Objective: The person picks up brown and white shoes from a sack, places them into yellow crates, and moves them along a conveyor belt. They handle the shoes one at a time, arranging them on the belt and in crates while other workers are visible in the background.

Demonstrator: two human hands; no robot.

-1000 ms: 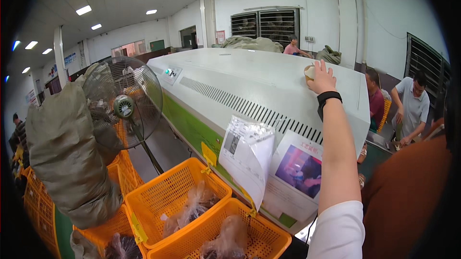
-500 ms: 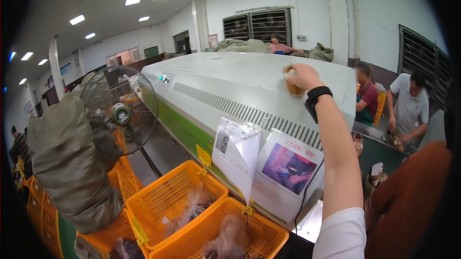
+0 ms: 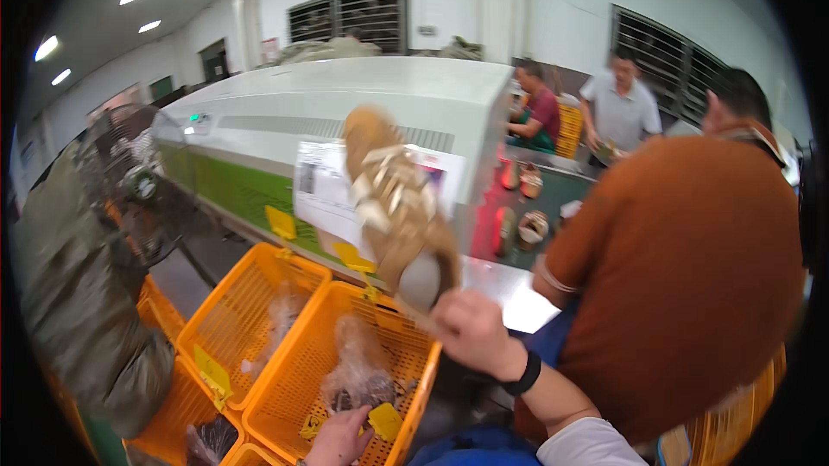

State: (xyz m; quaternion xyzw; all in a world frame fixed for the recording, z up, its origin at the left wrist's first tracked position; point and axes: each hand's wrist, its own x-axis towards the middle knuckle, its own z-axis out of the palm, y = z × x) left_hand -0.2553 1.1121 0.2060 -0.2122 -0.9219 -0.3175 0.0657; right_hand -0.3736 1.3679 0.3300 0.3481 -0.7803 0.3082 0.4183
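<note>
Shoe [image 3: 414,228]: was held up in the air, in front of a white machine [image 3: 337,90] and the papers [image 3: 324,194] on its near side. Showed tan with pale laces, slightly blurred. Pointed toe up and away, heel nearest the hand.

Right hand [image 3: 475,332]: had the grip closed on the heel end of the shoe. Wore a dark band [image 3: 525,374] at the wrist.

Left hand [image 3: 342,440]: reached low to the near end of an orange basket [image 3: 395,328], just beside a yellow tag [image 3: 385,422]. Could not tell this grip as open or closed.

Basket: contained a clear plastic bag [image 3: 356,358] with dark contents. Stood beside a second orange basket [image 3: 226,310].

Large sack [image 3: 82,319] and fan [image 3: 142,185]: stood at far left.

Co-worker in brown shirt [image 3: 682,267]: was near on the right, facing away.

Other shoes [image 3: 533,226]: rested on a green surface [image 3: 560,190], between machine and co-worker. Saw two more people [image 3: 623,107] past it.
</note>
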